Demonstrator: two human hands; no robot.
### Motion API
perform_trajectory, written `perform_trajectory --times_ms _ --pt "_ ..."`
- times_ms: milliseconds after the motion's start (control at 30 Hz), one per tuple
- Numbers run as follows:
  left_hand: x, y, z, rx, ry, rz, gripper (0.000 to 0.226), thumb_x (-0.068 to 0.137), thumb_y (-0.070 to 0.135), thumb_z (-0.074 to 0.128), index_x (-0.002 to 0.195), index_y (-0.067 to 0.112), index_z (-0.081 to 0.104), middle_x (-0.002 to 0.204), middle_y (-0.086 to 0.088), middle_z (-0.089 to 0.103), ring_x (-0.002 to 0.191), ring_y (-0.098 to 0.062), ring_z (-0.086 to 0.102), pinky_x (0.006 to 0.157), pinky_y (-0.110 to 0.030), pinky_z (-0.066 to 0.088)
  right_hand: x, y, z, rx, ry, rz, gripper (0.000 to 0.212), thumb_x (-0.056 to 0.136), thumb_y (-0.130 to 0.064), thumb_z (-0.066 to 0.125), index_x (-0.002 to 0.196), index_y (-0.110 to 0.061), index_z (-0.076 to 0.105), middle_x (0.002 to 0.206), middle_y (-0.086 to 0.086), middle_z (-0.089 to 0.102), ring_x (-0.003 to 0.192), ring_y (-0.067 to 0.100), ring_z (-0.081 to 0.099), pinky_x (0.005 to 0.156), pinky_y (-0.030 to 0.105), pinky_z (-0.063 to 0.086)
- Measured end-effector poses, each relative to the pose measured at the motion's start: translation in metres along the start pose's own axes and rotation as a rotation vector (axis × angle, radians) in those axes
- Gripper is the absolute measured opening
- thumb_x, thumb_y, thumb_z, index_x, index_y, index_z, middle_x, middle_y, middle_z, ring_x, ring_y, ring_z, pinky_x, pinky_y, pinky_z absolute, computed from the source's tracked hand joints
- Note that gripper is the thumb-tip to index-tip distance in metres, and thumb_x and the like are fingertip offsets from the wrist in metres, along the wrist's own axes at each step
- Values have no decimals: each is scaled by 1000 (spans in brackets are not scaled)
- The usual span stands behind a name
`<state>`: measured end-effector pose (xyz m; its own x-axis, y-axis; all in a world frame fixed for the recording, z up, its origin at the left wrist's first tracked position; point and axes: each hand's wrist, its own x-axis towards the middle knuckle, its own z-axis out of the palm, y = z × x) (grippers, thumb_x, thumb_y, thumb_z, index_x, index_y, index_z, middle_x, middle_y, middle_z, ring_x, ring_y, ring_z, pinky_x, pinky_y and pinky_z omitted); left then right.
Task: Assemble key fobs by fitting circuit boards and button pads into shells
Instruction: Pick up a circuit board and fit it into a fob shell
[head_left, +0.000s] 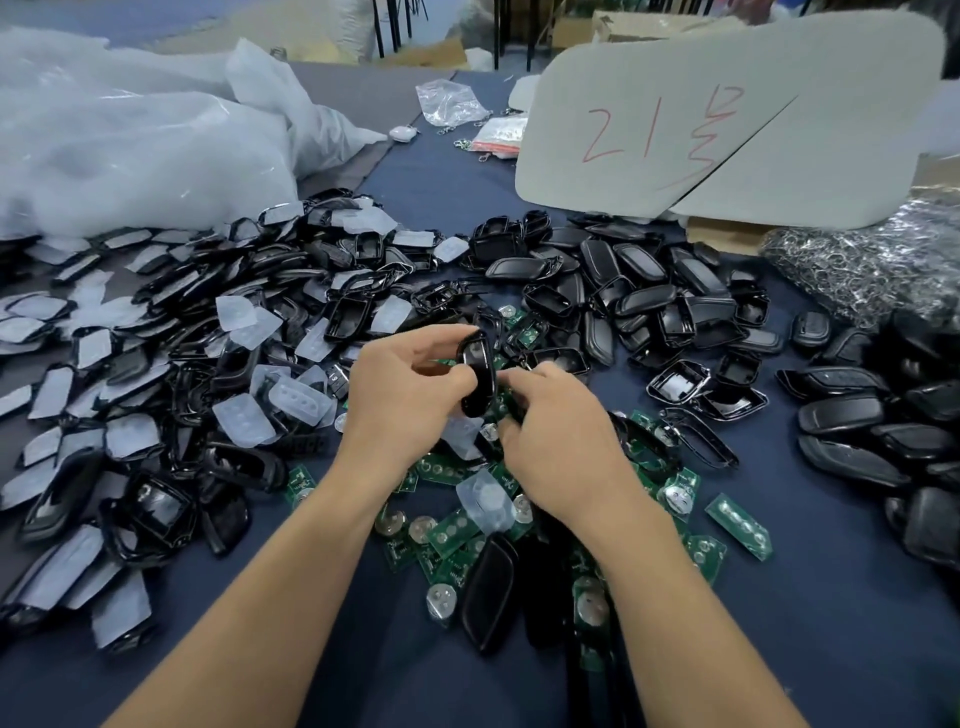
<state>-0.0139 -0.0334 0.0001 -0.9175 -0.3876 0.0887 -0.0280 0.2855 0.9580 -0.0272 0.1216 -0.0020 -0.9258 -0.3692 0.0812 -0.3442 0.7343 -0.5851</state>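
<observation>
A black key fob shell (478, 374) stands on edge in mid-air at the centre of the head view. My left hand (402, 395) grips it from the left, fingers curled over its top. My right hand (558, 436) pinches its lower right side. Green circuit boards (737, 525) lie scattered below and between my forearms. Translucent button pads (244, 418) are mixed with black front frames in a heap at the left. Black back shells (644, 280) are piled behind and to the right.
A dark blue cloth (831, 639) covers the table. Large white plastic bags (130, 150) fill the far left. A grey board (727, 119) with red writing leans at the back right. A bag of metal key rings (872, 260) lies at right.
</observation>
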Motion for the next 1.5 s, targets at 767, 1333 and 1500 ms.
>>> perform_trajectory --times_ms 767,1333,1500 --pt "1 0 7 -32 -35 58 16 88 23 80 89 38 85 77 9 79 54 -15 69 52 -27 56 -2 9 -28 1211 146 240 13 92 -13 72 80 -17 70 65 5 67 49 11 47 48 20 36" --pt "-6 0 7 -67 -145 114 16 86 26 72 90 35 85 81 9 80 72 -10 76 63 -25 57 -7 6 -9 525 357 60 10 77 -28 87 75 -30 77 71 -17 74 66 0 69 63 18 56" --pt "-5 3 5 -184 -164 78 14 92 21 74 92 29 85 88 2 82 84 -15 78 76 -35 60 -6 10 -9 845 274 123 17 77 -11 88 89 -19 79 76 2 78 49 19 67 50 24 51"
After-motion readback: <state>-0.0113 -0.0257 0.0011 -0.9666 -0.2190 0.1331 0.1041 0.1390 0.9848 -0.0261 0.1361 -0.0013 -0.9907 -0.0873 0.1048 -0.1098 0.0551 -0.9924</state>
